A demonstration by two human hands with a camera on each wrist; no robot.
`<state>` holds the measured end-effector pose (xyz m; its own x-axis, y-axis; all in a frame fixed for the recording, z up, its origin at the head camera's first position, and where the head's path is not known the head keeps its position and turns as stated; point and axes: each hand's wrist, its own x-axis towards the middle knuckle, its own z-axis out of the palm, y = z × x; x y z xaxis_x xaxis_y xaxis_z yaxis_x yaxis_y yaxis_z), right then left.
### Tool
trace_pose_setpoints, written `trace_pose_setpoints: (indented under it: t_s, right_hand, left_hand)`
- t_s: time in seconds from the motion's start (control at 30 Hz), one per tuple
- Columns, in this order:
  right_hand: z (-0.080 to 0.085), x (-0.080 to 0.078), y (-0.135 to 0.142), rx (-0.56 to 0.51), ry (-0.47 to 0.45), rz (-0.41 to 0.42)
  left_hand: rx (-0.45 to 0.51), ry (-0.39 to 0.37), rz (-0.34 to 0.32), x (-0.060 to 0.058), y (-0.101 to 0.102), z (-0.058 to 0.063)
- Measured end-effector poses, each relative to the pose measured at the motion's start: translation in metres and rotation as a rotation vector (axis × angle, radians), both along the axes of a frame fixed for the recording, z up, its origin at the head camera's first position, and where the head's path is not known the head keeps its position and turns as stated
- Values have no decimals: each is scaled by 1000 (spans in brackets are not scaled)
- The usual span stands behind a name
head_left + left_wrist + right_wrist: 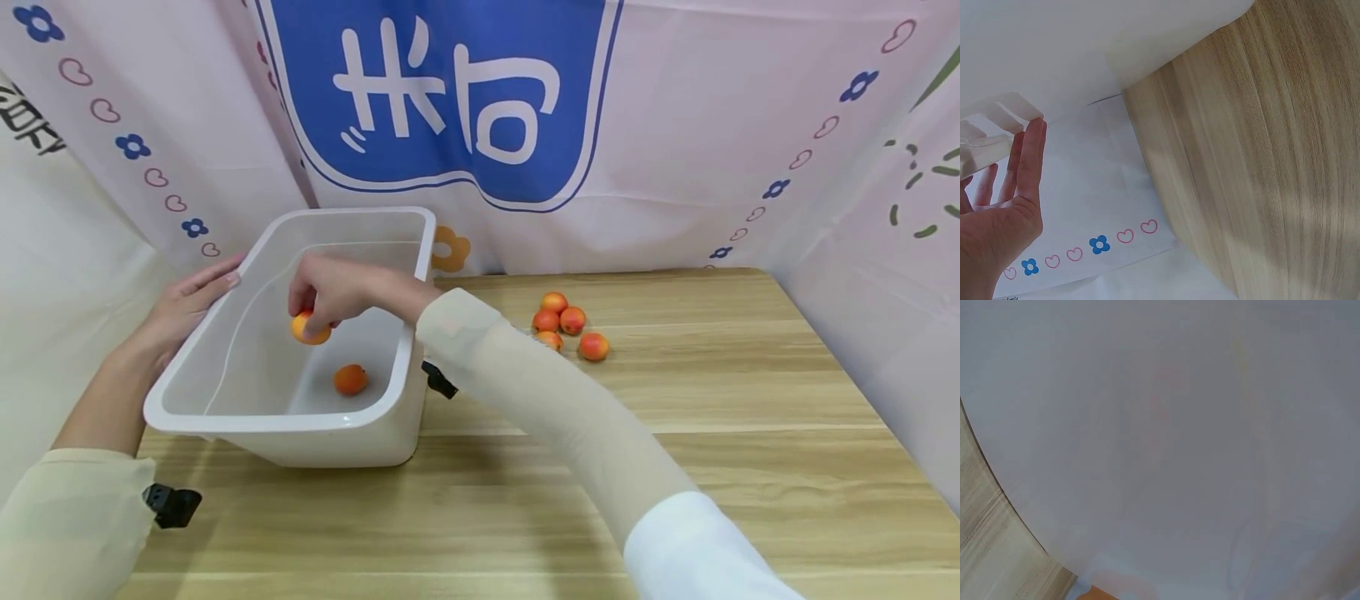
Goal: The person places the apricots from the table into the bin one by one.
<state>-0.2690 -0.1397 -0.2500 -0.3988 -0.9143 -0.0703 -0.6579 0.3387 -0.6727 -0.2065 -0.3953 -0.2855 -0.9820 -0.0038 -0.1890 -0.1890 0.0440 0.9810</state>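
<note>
A white plastic tub point(408, 383) stands on the left of the table, tilted a little toward the left in the head view. My left hand point(187, 308) holds its left rim; the left wrist view shows the fingers point(1030, 159) at the rim's underside. Over the tub's inside, my right hand point(330, 292) pinches a small orange-red fruit point(310, 329). Another such fruit point(350, 380) lies on the tub floor. The tub's pale wall fills most of the right wrist view, and the right hand cannot be made out there.
Several more orange-red fruits point(573, 321) sit in a cluster right of the tub, partly beside the right sleeve point(555, 408). The wooden table point(735, 400) extends to the right. A printed white cloth point(660, 167) hangs behind it.
</note>
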Motion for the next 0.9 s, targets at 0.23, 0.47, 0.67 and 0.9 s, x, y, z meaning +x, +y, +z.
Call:
trace_pose_setpoints:
  t_s: [0.23,0.47,0.67,0.9]
  right_hand:
    - [1,2,-2,77,33,-19]
    - [0,-2,2,100,23,-43]
    - [-3,-10,5,94,33,-69]
    - [-5,-16,8,115,143,-85]
  left_hand:
    - [0,-1,9,1,1,1]
    - [43,18,0,1,2,0]
    - [31,-6,6,2,2,1]
    - [28,-28,5,3,2,1]
